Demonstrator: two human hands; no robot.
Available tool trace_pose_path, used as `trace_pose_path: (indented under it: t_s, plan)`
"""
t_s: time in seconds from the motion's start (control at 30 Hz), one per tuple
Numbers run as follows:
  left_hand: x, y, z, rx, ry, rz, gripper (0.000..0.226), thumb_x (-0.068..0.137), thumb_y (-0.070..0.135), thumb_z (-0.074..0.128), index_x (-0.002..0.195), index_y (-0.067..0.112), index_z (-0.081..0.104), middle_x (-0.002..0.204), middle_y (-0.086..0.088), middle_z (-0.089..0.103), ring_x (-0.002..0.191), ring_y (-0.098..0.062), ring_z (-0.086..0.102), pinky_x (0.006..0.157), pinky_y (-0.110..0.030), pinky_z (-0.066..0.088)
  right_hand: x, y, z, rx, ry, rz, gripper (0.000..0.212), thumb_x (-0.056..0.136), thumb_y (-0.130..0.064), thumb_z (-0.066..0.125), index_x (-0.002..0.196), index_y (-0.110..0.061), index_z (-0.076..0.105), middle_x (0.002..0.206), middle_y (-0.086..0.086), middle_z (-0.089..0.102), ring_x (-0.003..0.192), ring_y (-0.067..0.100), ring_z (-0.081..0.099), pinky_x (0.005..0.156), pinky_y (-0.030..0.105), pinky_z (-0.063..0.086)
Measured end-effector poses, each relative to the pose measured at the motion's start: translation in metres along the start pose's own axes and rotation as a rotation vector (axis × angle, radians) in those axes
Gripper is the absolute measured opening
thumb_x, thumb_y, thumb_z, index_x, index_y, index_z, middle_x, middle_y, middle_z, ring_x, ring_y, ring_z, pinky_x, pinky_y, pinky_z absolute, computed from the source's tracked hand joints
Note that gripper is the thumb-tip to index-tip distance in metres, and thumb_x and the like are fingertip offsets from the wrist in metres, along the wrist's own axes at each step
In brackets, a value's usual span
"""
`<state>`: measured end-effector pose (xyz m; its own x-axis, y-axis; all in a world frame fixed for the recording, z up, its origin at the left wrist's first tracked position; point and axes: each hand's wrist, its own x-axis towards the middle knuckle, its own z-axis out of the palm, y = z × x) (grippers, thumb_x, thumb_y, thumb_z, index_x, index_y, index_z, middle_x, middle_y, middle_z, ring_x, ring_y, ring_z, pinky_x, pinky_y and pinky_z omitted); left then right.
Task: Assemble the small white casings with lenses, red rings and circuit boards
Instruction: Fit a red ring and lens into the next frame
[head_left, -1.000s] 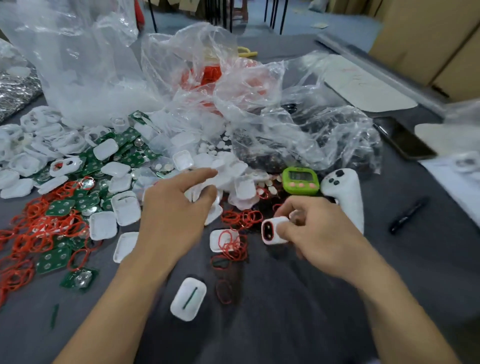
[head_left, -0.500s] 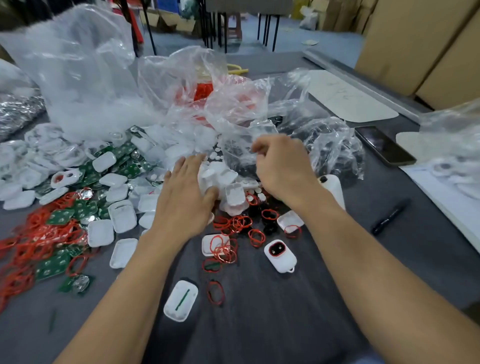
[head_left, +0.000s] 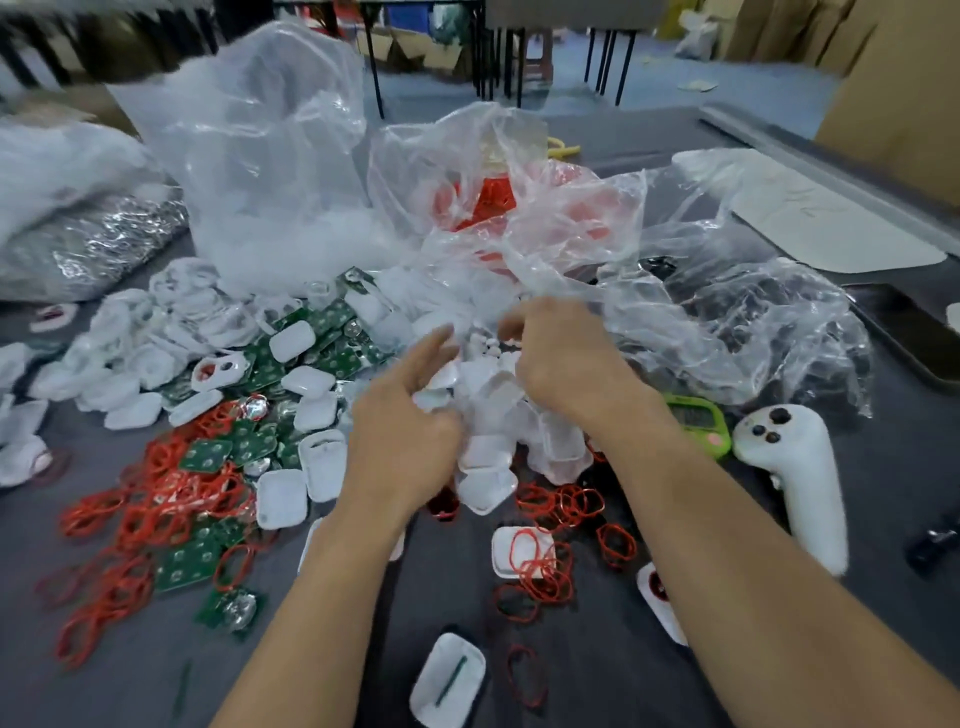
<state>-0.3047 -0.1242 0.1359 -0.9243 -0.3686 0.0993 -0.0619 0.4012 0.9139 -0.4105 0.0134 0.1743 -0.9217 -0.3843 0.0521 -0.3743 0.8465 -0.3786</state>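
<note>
Left hand: back up, fingers loose and half-spread over the casing heap, grasping nothing that shows.
Right hand: fingers curled at the mouth of a clear bag; blur hides whether they pinch film or a part, so I cannot tell.
White casings: heaped on the table between both hands, with more spread toward 9 o'clock.
Tall clear bag: at 11 o'clock, upright, with white parts at its bottom.
Middle bag: at 12 o'clock, a red mass inside.
Right bag: at 2 o'clock, crumpled, with small dark parts inside.
Foil bag: at 10 o'clock, contents hidden.
Red rings: loose at 8 o'clock, others at 5 o'clock of the heap.
Circuit boards: green, mixed among rings and casings at 9 o'clock.
Lone casing: at 6 o'clock, open side up, a green sliver inside.
</note>
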Motion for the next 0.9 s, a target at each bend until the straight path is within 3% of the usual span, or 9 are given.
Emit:
trace_pose_path:
  t_s: [0.1, 0.2, 0.3, 0.47, 0.6, 0.67, 0.77, 0.83, 0.9]
  plan:
    - [0.009, -0.003, -0.024, 0.093, 0.205, -0.072, 0.083, 0.081, 0.004, 0.059, 0.151, 0.044, 0.040, 0.117, 0.029, 0.066, 0.081, 0.014, 0.063, 0.059, -0.009, 0.045, 0.001, -0.018, 0.006, 0.261, 0.004, -0.004, 0.037, 0.092, -0.008, 0.058, 0.123, -0.024, 0.071, 0.125, -0.001, 0.072, 0.113, 0.019, 0.066, 0.099, 0.031, 0.053]
    - [0.008, -0.008, -0.034, 0.195, 0.266, -0.121, 0.083, 0.089, 0.000, 0.057, 0.156, 0.040, 0.028, 0.119, 0.017, 0.069, 0.069, -0.006, 0.065, 0.069, -0.030, 0.054, 0.002, -0.042, 0.026, 0.101, -0.176, -0.081, 0.050, 0.095, -0.023, 0.062, 0.144, -0.023, 0.054, 0.140, 0.005, 0.061, 0.127, 0.027, 0.057, 0.106, 0.037, 0.046]
    - [-0.002, -0.014, -0.038, 0.224, 0.263, -0.117, 0.085, 0.089, -0.004, 0.055, 0.152, 0.046, 0.026, 0.111, 0.019, 0.067, 0.060, -0.010, 0.060, 0.062, -0.036, 0.053, 0.007, -0.047, 0.041, -0.098, -0.144, -0.126, 0.052, 0.092, -0.015, 0.063, 0.142, -0.024, 0.054, 0.136, 0.009, 0.059, 0.124, 0.031, 0.056, 0.102, 0.039, 0.048]
    - [-0.001, -0.022, -0.049, 0.401, 0.277, -0.071, 0.066, 0.084, -0.003, 0.061, 0.131, 0.041, 0.043, 0.097, 0.017, 0.064, 0.074, -0.013, 0.060, 0.061, -0.031, 0.041, 0.003, -0.044, 0.034, 0.086, 0.079, -0.035, 0.066, 0.087, 0.004, 0.057, 0.147, -0.024, 0.054, 0.135, 0.008, 0.065, 0.126, 0.029, 0.058, 0.107, 0.042, 0.047]
    - [0.001, -0.021, -0.063, 0.516, 0.217, -0.069, 0.056, 0.072, -0.004, 0.059, 0.106, 0.040, 0.056, 0.093, 0.016, 0.062, 0.092, -0.015, 0.057, 0.076, -0.035, 0.043, -0.020, -0.046, 0.028, 0.281, 0.037, -0.060, 0.032, 0.092, -0.007, 0.062, 0.110, -0.028, 0.078, 0.091, -0.015, 0.072, 0.084, 0.001, 0.065, 0.084, 0.021, 0.051]
    - [0.002, -0.024, -0.068, 0.499, 0.151, -0.072, 0.054, 0.072, -0.003, 0.057, 0.105, 0.040, 0.058, 0.092, 0.019, 0.062, 0.091, -0.014, 0.059, 0.082, -0.039, 0.051, -0.034, -0.052, 0.033, 0.228, -0.116, -0.108, 0.026, 0.091, -0.020, 0.066, 0.111, -0.033, 0.076, 0.092, -0.018, 0.070, 0.088, 0.008, 0.064, 0.087, 0.024, 0.048]
    - [-0.002, -0.033, -0.074, 0.427, 0.053, -0.026, 0.061, 0.078, -0.001, 0.059, 0.122, 0.041, 0.059, 0.102, 0.020, 0.066, 0.087, 0.000, 0.063, 0.081, -0.021, 0.054, -0.043, -0.056, 0.048, 0.041, -0.122, -0.158, 0.039, 0.086, -0.028, 0.071, 0.125, -0.034, 0.067, 0.121, -0.005, 0.069, 0.117, 0.021, 0.056, 0.111, 0.040, 0.035]
    - [-0.005, -0.041, -0.079, 0.366, 0.076, -0.002, 0.072, 0.079, 0.001, 0.064, 0.136, 0.045, 0.053, 0.112, 0.019, 0.067, 0.088, 0.008, 0.063, 0.068, -0.003, 0.046, -0.046, -0.056, 0.058, 0.062, 0.018, -0.154, 0.030, 0.089, -0.028, 0.068, 0.119, -0.034, 0.068, 0.114, -0.004, 0.070, 0.112, 0.020, 0.053, 0.108, 0.040, 0.033]
    - [-0.005, -0.045, -0.081, 0.328, 0.119, -0.002, 0.077, 0.081, 0.005, 0.071, 0.142, 0.045, 0.049, 0.112, 0.021, 0.067, 0.087, 0.009, 0.063, 0.065, -0.002, 0.044, -0.047, -0.054, 0.066, 0.071, 0.178, -0.110, 0.024, 0.093, -0.023, 0.066, 0.115, -0.030, 0.072, 0.103, -0.002, 0.073, 0.104, 0.021, 0.051, 0.100, 0.038, 0.036]
